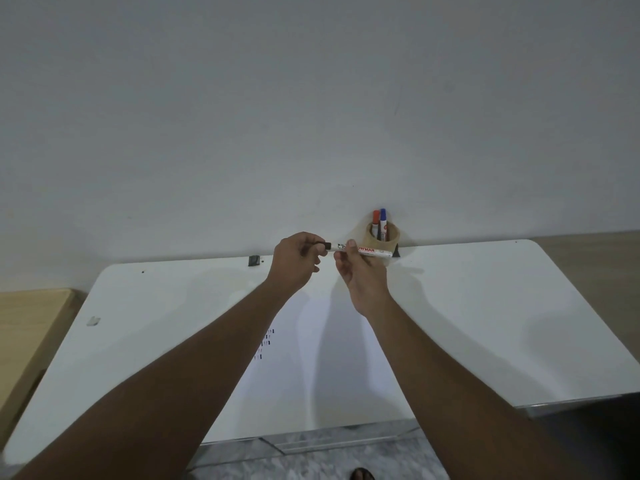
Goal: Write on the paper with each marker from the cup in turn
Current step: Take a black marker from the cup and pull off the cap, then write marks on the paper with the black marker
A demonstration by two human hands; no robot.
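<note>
Above the far part of the white table (485,306) I hold a white marker (372,251) level, its red lettering facing me. My right hand (360,275) grips its barrel. My left hand (294,263) pinches the dark cap (322,244) at the marker's left end; I cannot tell whether cap and barrel are joined or apart. A tan cup (385,233) stands against the wall behind the marker, with a red-capped marker (376,220) and a blue-capped marker (383,220) upright in it. The white paper (311,368) lies below my arms with several small coloured marks (266,342).
A small black object (254,260) sits at the table's far edge on the left, and another dark piece (397,252) by the cup. A grey scrap (92,321) lies on the left side. A tan wooden surface (31,317) adjoins the table's left.
</note>
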